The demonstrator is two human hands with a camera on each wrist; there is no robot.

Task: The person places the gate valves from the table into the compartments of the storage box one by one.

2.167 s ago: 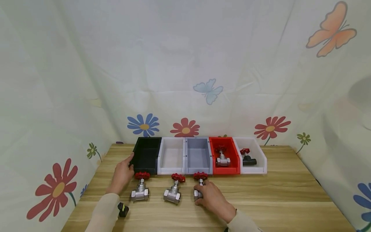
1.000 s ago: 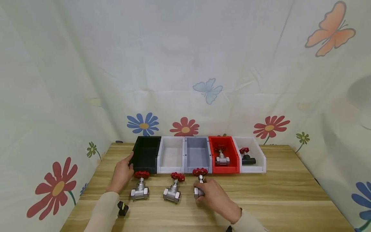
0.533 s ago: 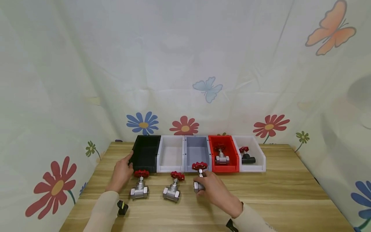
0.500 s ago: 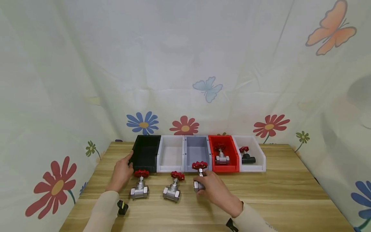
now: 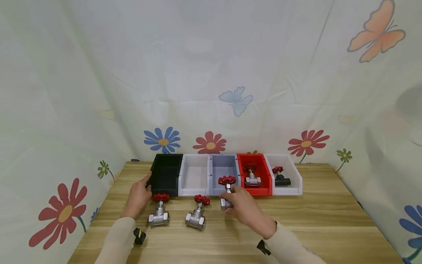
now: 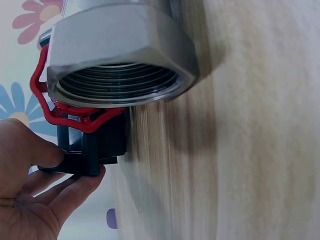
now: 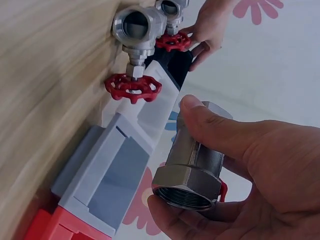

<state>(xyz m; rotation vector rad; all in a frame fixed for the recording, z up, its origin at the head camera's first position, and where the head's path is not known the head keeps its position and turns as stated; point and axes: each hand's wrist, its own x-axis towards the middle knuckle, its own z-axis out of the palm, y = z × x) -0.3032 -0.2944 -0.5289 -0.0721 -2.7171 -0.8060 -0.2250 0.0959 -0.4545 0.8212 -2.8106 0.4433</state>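
My right hand grips a steel gate valve with a red handwheel, raised in front of the grey bin. In the right wrist view, thumb and fingers wrap round the body of that valve. My left hand holds the side wall of the black bin; the left wrist view shows its thumb and fingers pinching the edge of the black bin. Two more gate valves, a left one and a middle one, stand on the wooden table.
A white bin stands between the black and grey ones. The red bin contains a steel valve; the right white bin contains a dark valve with a red handwheel. A printed curtain hangs behind.
My right hand has lifted the gate valve off the table and moved it forward toward the grey bin. The left hand stays at the black bin.
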